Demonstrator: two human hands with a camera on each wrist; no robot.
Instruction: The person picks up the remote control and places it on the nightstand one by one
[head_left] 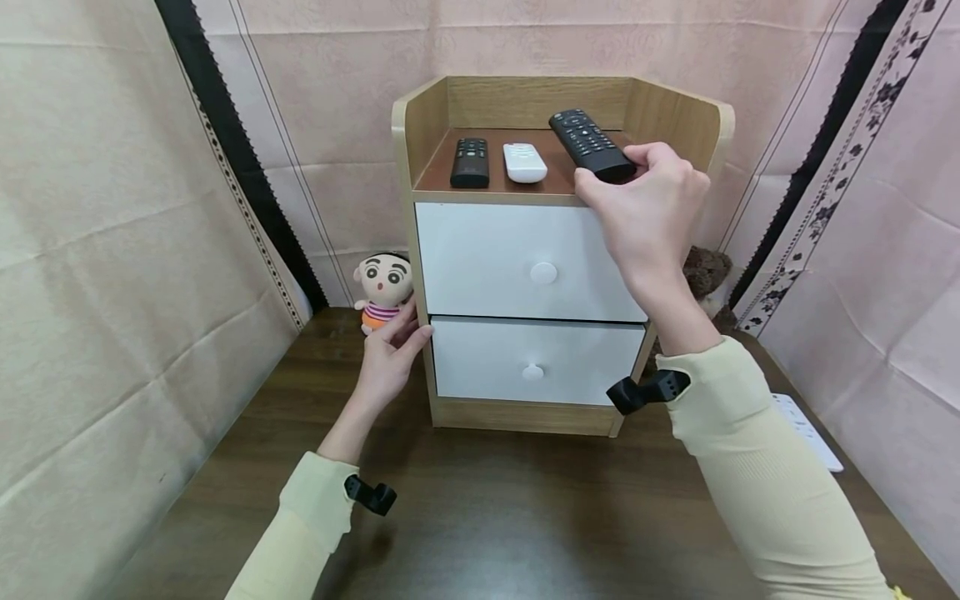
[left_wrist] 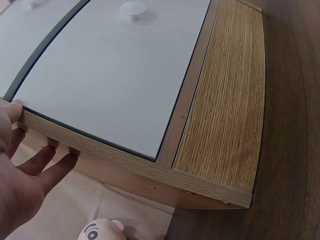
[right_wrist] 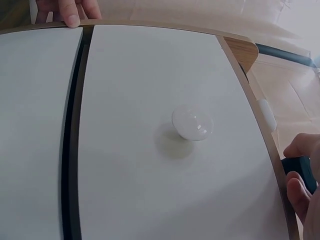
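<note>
My right hand (head_left: pixel 654 204) pinches the near end of a black remote control (head_left: pixel 588 140) between thumb and fingers. The remote is tilted, over the right part of the brown top shelf (head_left: pixel 486 135) of a small wooden cabinet (head_left: pixel 525 417). On that shelf, a smaller black remote (head_left: pixel 470 163) and a white remote (head_left: pixel 524 162) lie side by side to its left. My left hand (head_left: pixel 390 354) rests on the cabinet's left side, fingertips (left_wrist: pixel 67 161) against the side panel and thumb at the front edge. The right wrist view shows only part of the held remote (right_wrist: pixel 303 171).
The cabinet has two white drawers, upper (head_left: pixel 487 258) and lower (head_left: pixel 487 358), with round knobs. A doll (head_left: pixel 384 283) stands left of it; a brown fuzzy object (head_left: pixel 707 271) is partly hidden at right. A white flat object (head_left: pixel 806 429) lies on the dark table (head_left: pixel 480 500) near the right curtain.
</note>
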